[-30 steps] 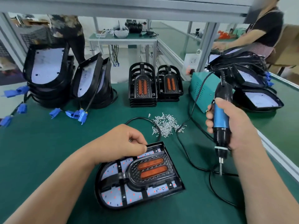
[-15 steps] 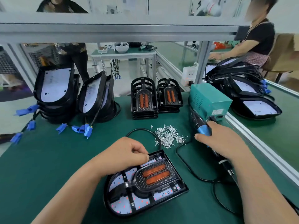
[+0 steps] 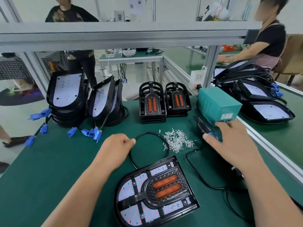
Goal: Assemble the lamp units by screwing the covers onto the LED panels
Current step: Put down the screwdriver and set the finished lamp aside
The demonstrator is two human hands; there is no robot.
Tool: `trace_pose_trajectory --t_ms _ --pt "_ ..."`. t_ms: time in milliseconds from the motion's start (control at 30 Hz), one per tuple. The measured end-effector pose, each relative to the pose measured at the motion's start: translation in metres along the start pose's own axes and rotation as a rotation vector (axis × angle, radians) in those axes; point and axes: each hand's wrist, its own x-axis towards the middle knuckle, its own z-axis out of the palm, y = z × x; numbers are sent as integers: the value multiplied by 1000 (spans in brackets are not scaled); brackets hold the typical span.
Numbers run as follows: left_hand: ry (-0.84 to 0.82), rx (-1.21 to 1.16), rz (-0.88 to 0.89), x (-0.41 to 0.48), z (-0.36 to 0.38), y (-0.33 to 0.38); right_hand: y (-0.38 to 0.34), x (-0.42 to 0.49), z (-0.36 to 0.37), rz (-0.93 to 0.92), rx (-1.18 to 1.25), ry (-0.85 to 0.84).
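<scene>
Green bench mat (image 3: 57, 161) under a grey aluminium frame (image 3: 114, 36), with open workshop floor beyond. Front and centre on the mat, lying flat: lamp unit (image 3: 155, 192), with its black cover (image 3: 165, 187) and two orange lenses seated on the white LED panel (image 3: 129, 213), rounded end toward the left. Curling away from its far edge, a black cable (image 3: 147, 134) looped on the mat.

Just beside that loop, apart from the lamp unit: left hand (image 3: 116, 148), fingers curled into a fist, thumb tip against the forefinger. Cannot tell whether anything sits pinched there.

Right of the loop, a loose heap of small silver screws (image 3: 177, 141). Beyond the heap, electric screwdriver (image 3: 205, 128) lying on the mat, its black far end close to a teal power box (image 3: 218, 105). Laid over its blue grip: right hand (image 3: 229, 145), fingers stretched out loosely, thumb against the grip's near side.

Along the far edge, two stacks of spare covers (image 3: 152, 104) and two leaning stacks of black housings (image 3: 65, 95) with blue connectors (image 3: 91, 132). On the neighbouring bench at right, more housings (image 3: 268, 112). Behind: one seated person (image 3: 268, 40), another standing (image 3: 78, 58).
</scene>
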Motion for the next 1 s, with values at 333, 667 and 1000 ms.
trace_pose_trajectory --t_ms 333,667,1000 --pt "-423 -61 318 -21 4 25 -47 -38 -10 -450 641 -880" --pt "-763 -267 188 -34 -8 38 -58 -37 12 -370 834 -759" --pt "-866 -787 69 -32 -9 29 -89 -19 40 -684 184 -439"
